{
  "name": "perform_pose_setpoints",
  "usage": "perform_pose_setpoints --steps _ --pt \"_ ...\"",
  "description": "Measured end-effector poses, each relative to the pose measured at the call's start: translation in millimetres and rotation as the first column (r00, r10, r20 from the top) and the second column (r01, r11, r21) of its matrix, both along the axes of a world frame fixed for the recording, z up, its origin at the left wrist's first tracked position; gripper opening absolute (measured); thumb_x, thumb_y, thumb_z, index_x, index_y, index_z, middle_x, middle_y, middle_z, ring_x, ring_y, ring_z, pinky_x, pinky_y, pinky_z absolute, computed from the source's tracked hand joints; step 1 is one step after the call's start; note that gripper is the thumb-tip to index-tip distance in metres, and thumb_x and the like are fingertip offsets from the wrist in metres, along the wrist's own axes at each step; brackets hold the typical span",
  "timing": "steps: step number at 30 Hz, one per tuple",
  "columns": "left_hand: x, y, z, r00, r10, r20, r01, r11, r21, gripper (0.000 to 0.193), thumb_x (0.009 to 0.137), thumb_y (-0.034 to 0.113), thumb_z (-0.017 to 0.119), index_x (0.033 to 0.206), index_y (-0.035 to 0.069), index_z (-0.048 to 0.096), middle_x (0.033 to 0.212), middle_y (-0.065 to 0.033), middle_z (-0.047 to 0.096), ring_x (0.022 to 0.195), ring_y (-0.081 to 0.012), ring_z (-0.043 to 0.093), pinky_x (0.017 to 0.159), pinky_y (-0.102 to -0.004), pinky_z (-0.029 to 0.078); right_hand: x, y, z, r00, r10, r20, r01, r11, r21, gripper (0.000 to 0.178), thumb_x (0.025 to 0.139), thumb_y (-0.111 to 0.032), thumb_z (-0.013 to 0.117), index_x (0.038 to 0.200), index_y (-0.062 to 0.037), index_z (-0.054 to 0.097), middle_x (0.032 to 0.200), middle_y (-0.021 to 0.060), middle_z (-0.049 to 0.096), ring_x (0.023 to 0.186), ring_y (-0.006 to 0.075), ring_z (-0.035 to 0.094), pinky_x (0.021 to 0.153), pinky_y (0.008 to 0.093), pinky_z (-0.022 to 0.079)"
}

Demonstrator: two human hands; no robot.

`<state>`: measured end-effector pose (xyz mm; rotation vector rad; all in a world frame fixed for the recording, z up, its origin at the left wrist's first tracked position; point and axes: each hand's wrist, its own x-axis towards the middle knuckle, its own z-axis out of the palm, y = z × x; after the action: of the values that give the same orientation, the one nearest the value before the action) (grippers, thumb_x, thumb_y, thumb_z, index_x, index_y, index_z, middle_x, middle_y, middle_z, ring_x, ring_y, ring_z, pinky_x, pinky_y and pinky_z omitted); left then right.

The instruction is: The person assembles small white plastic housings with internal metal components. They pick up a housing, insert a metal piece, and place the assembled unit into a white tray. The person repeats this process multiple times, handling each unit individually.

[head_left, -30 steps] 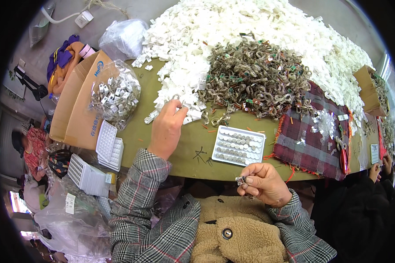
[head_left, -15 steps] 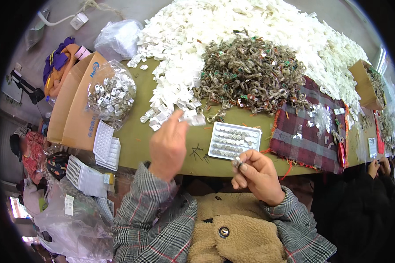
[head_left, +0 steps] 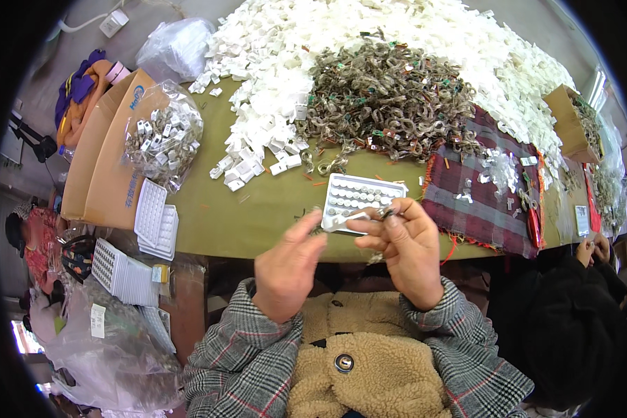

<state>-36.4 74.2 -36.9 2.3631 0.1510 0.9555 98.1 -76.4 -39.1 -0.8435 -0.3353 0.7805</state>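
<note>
Now both hands (head_left: pixel 348 254) raised over tray (head_left: pixel 362 198).

What I can't make out from up here

My right hand (head_left: pixel 405 252) hides the near right corner of the tray (head_left: pixel 361 198), and the small piece (head_left: pixel 338 223) I pinch there is too small and blurred to name. My left hand (head_left: pixel 288 270) hides its own palm. A co-worker's hands (head_left: pixel 592 249) at the right rim are tiny, their contents unclear.
</note>
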Motion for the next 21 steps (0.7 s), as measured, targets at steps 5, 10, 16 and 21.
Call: perform_pose_setpoints --steps 5,10,16,21 --pt "-41 21 10 0.971 -0.183 0.152 0.203 0.304 -0.931 0.01 0.092 0.001 0.065 0.101 -0.003 0.067 0.098 -0.0124 0.069 0.08 -0.0176 0.067 0.07 -0.0289 0.06 11 -9 8 0.996 0.094 0.007 -0.093 0.995 -0.035 0.008 0.104 -0.005 0.045 0.11 -0.0002 0.047 0.117 0.0231 0.063 0.109 0.0355 0.067 0.082 0.0359 0.063" --pt "-50 15 -1 0.932 -0.361 0.045 -0.003 -0.132 -0.991 0.022 0.098 0.014 0.061 0.113 -0.003 0.064 0.095 -0.0116 0.066 0.084 -0.017 0.063 0.065 -0.0278 0.057 5 -11 14 0.94 0.338 -0.039 -0.34 0.937 -0.077 0.008 0.103 -0.004 0.047 0.109 0.0005 0.048 0.113 0.0213 0.064 0.107 0.0322 0.069 0.08 0.0342 0.063" --pt "-39 4 -10 0.88 -0.474 0.01 -0.041 -0.097 -0.994 0.026 0.092 0.012 0.069 0.113 -0.004 0.066 0.096 -0.0106 0.065 0.078 -0.0144 0.064 0.062 -0.0261 0.055 4 -14 24 0.886 0.462 -0.047 -0.46 0.858 -0.228 0.011 0.102 -0.007 0.051 0.107 0.0026 0.049 0.107 0.0247 0.065 0.095 0.0328 0.072 0.075 0.0341 0.063" --pt "-36 3 -11 0.817 -0.576 -0.027 -0.084 -0.072 -0.994 0.021 0.09 0.001 0.069 0.11 -0.005 0.067 0.099 -0.008 0.066 0.078 -0.013 0.066 0.067 -0.0255 0.058 4 -10 24 0.841 0.537 -0.064 -0.529 0.793 -0.303 0.013 0.102 -0.008 0.052 0.106 0.004 0.05 0.103 0.0218 0.067 0.09 0.0303 0.073 0.075 0.0324 0.062"
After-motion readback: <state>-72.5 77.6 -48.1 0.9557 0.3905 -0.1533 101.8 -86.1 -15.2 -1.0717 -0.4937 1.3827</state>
